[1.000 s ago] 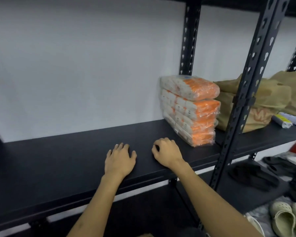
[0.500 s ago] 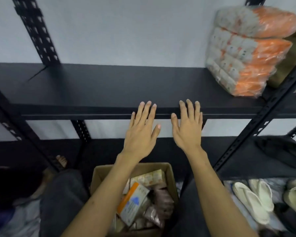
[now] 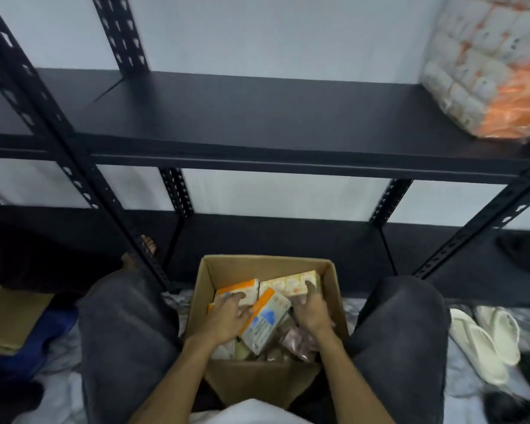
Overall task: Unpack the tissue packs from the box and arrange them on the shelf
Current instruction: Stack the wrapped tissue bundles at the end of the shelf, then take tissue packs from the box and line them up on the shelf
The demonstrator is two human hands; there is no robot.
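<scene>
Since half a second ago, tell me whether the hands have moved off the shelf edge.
Yes. Both the left hand and right hand dropped from the shelf front edge down into the cardboard box, among the tissue packs.

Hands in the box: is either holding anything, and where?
Both hands, left and right, touch packs in the box; whether either has closed a grip cannot be told.

This looks like a storeroom or a utility corner of a home. Black slotted-steel shelving [image 3: 288, 117] stands against a plain white wall [image 3: 257, 29], holding a stack of wrapped orange-and-white packs [image 3: 490, 75]. Pale slippers [image 3: 487, 341] lie on the floor, and an open cardboard box [image 3: 266, 384] sits below the shelves.
</scene>
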